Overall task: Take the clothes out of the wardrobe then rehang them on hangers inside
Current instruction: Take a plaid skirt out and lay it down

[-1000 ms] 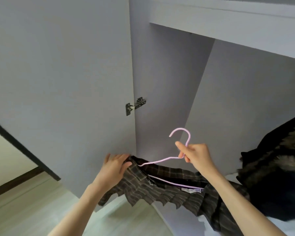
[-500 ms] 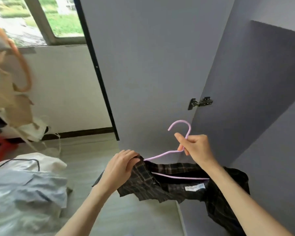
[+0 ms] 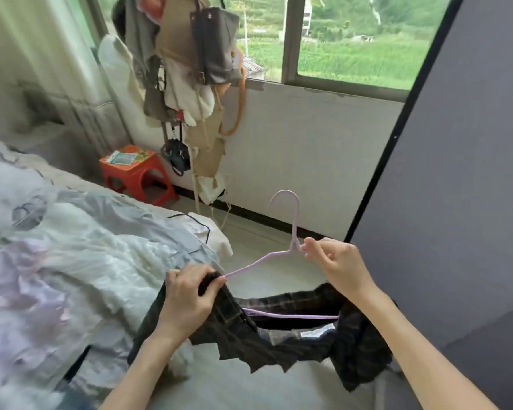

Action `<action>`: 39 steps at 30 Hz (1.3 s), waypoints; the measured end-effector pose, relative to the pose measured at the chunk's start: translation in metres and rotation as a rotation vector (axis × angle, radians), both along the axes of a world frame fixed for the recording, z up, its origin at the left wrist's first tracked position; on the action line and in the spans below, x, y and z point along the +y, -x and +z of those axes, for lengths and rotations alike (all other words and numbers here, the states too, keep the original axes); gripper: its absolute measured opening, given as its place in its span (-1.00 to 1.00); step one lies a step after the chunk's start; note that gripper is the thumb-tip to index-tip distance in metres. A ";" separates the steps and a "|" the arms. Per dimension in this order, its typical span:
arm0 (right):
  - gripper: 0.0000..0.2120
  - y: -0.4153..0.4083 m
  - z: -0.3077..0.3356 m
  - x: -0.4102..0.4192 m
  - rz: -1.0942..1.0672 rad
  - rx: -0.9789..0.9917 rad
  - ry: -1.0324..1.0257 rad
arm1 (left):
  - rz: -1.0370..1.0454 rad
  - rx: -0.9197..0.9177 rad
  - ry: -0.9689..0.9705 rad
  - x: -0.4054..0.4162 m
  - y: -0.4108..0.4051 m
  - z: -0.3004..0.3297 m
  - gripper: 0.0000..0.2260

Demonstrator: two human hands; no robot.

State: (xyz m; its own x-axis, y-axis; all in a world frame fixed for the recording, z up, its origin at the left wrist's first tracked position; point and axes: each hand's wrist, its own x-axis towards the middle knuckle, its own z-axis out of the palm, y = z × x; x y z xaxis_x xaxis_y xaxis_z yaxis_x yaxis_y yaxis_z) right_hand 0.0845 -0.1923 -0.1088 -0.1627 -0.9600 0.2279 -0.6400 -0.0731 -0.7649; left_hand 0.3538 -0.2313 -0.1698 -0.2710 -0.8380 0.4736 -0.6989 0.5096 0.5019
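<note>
My right hand (image 3: 336,261) pinched the lilac hanger (image 3: 290,250) at its neck to steady it, while my left hand (image 3: 187,297) gripped the plaid skirt (image 3: 279,341) waistband at the hanger's end, probably to work it free, above the bed (image 3: 71,261), beside the wardrobe door (image 3: 456,202).

A: The hanger (image 3: 290,232), what does it look like it's made of?

B: Thin wire with a smooth, matt lilac coating. The skirt (image 3: 279,341) draped on it is dark checked woven cloth, pleated, matt, with a small white fabric label inside the waistband.

A: And left of the skirt?

B: Bedding (image 3: 80,261), pale crinkled cloth with a slight sheen. Beyond it, a stool (image 3: 137,173) in glossy orange-red plastic.

A: Right of the skirt?

B: The wardrobe door (image 3: 456,173), a smooth, matt grey panel. Above the stool hangs a bag (image 3: 216,45) that looks like dull brown leather.
</note>
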 end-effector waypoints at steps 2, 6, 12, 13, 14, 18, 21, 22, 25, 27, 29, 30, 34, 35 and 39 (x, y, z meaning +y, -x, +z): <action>-0.52 -0.023 -0.018 -0.021 0.051 0.178 -0.055 | 0.127 -0.009 -0.007 0.000 -0.040 -0.001 -0.75; -0.44 -0.080 -0.053 -0.058 0.150 0.254 -0.331 | 0.393 -0.014 -0.011 0.009 -0.120 -0.004 -0.67; -0.60 -0.193 -0.056 -0.090 0.488 0.220 -0.244 | 0.777 -0.039 -0.058 0.059 -0.216 -0.013 -0.64; -0.62 -0.209 -0.055 -0.096 0.560 0.225 -0.226 | 0.845 -0.044 -0.069 0.069 -0.229 -0.016 -0.63; -0.63 -0.226 -0.054 -0.101 0.626 0.232 -0.219 | 0.906 -0.045 -0.080 0.080 -0.241 -0.018 -0.63; -0.65 -0.287 -0.049 -0.126 0.863 0.197 -0.300 | 1.120 -0.088 -0.081 0.123 -0.270 -0.019 -0.54; -0.69 -0.337 -0.046 -0.134 1.033 0.205 -0.331 | 1.281 -0.129 -0.065 0.155 -0.287 -0.011 -0.56; -0.72 -0.354 -0.044 -0.134 1.084 0.215 -0.332 | 1.332 -0.130 -0.058 0.164 -0.293 -0.007 -0.61; -0.73 -0.401 -0.040 -0.125 1.228 0.215 -0.309 | 1.474 -0.133 -0.043 0.192 -0.313 0.003 -0.64; -0.70 -0.431 -0.040 -0.115 1.300 0.207 -0.304 | 1.556 -0.162 -0.016 0.212 -0.328 0.007 -0.63; -0.73 -0.462 -0.038 -0.105 1.357 0.220 -0.286 | 1.632 -0.173 -0.005 0.230 -0.345 0.014 -0.63; -0.76 -0.478 -0.038 -0.101 1.381 0.243 -0.265 | 1.661 -0.176 0.001 0.238 -0.354 0.017 -0.62; -0.77 -0.547 -0.027 -0.073 1.476 0.299 -0.114 | 1.740 -0.227 0.063 0.271 -0.407 0.030 -0.57; -0.77 -0.566 -0.026 -0.065 1.481 0.288 -0.075 | 1.749 -0.236 0.071 0.277 -0.424 0.033 -0.56; -0.83 -0.638 -0.029 -0.041 1.412 0.216 -0.002 | 1.738 -0.270 0.087 0.299 -0.498 0.040 -0.57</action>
State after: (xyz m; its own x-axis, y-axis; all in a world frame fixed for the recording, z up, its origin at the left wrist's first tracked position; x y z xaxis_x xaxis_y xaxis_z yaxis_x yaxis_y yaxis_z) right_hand 0.7226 -0.2335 -0.1374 0.9505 -0.2850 0.1234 -0.1342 -0.7351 -0.6645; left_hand 0.8517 0.0682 -0.1294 0.7564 -0.1917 0.6254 -0.4635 -0.8317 0.3056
